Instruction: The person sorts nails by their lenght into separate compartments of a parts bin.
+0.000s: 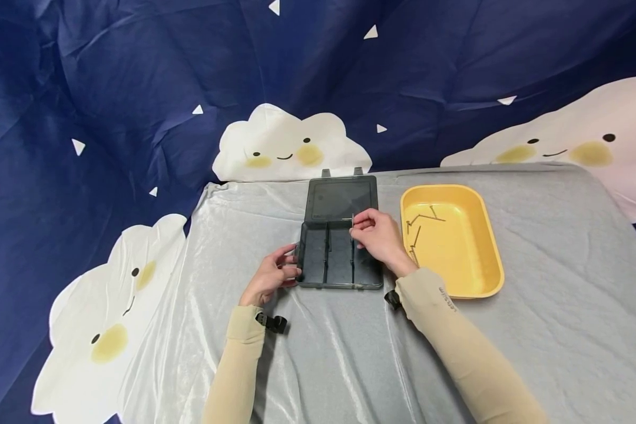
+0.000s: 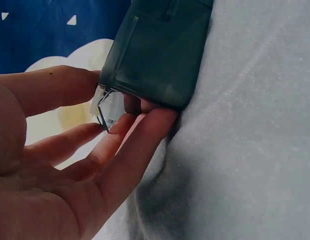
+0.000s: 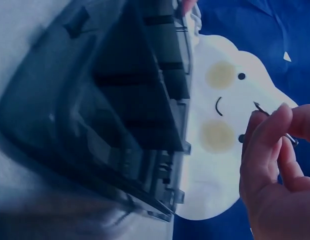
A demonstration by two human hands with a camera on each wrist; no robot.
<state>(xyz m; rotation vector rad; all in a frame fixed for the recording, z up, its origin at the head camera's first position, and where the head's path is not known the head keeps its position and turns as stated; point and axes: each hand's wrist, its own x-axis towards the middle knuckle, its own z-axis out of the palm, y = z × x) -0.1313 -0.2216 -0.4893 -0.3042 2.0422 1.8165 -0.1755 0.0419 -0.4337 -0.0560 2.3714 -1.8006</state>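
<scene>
A dark, see-through plastic box [image 1: 339, 282] stands with its lid [image 1: 341, 197] raised at the back. Two dividers split it into three compartments. My left hand [image 1: 271, 272] is at the box's left side, fingers spread loosely with the tips against the wall; in the left wrist view this hand [image 2: 70, 170] touches the box [image 2: 150, 65] near one end. Over the right divider, my right hand [image 1: 378, 235] pinches a thin metal nail [image 1: 352, 220] between thumb and fingertips. The right wrist view shows the nail's pointed end [image 3: 260, 107] sticking out beyond the fingers.
A yellow tray [image 1: 495, 274] stands right of the box, beside my right forearm. Several thin metal nails [image 1: 416, 237] lie along its left side. Grey cloth [image 1: 556, 235] covers the table, and a dark blue curtain with clouds hangs behind.
</scene>
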